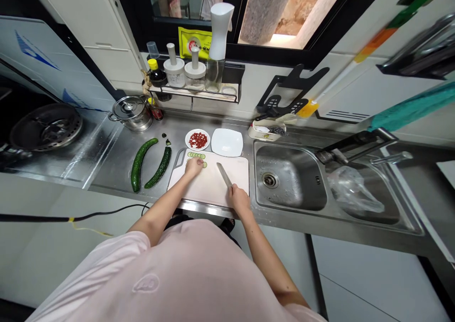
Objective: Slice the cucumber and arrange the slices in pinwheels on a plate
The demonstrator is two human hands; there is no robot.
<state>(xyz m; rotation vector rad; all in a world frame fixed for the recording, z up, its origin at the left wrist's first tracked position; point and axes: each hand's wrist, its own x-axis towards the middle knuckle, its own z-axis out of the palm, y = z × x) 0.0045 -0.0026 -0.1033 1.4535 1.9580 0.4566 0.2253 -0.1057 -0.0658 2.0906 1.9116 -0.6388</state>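
My left hand (194, 167) is closed over the upper part of the white cutting board (199, 189), its fingers curled, with a cucumber slice (204, 165) at the fingertips. Just beyond it lies a short row of thin cucumber slices (196, 155) along the board's far edge. A kitchen knife (223, 174) is in my right hand (239, 199), which wraps round the handle; its blade points away from me over the board. Left of the board, a whole cucumber (142, 163) and a shorter cut cucumber (160, 168) rest on the steel counter, with small cut-off ends (168, 142) nearby.
Behind the board stand a white bowl of chopped red pieces (198, 140) and a white square plate (227, 142). A steel sink (291, 180) is at the right, a lidded pot (132, 113) at the back left. A seasoning shelf (199, 93) hangs above.
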